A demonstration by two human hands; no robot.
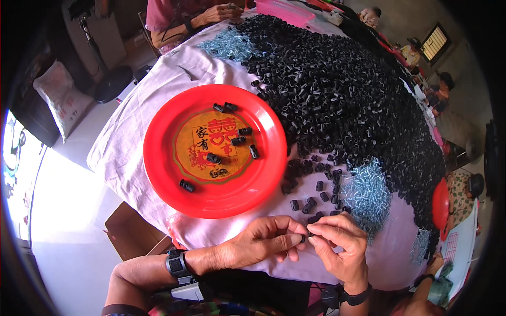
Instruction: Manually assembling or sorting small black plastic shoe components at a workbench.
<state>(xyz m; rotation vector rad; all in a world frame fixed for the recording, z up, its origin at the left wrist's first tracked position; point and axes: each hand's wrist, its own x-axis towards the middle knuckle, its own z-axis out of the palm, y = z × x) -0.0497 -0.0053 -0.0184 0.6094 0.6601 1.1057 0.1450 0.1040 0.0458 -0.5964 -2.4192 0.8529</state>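
Note:
My left hand [266, 239] is closed near the table's front edge, pinching a small black plastic piece [303, 238] between thumb and fingers. Only a bit of that piece shows. Against it, my right hand [341, 246] brings thumb and fingertips together; whatever they grip is too small to make out. Just beyond my hands lie loose black tube-shaped plastic pieces [310, 204]. A pile of small clear-blue shiny parts [369, 192] sits past my right hand. To the left, a round red plate [163, 176] with a printed yellow centre holds several black pieces.
A big heap of black plastic pieces [332, 84] covers much of the cloth-covered table [124, 142]. Another clear-blue pile [232, 46] and a pink basket [284, 13] are at the far side. Someone's arm [197, 22] rests there. A cardboard box [134, 231] stands below the left edge.

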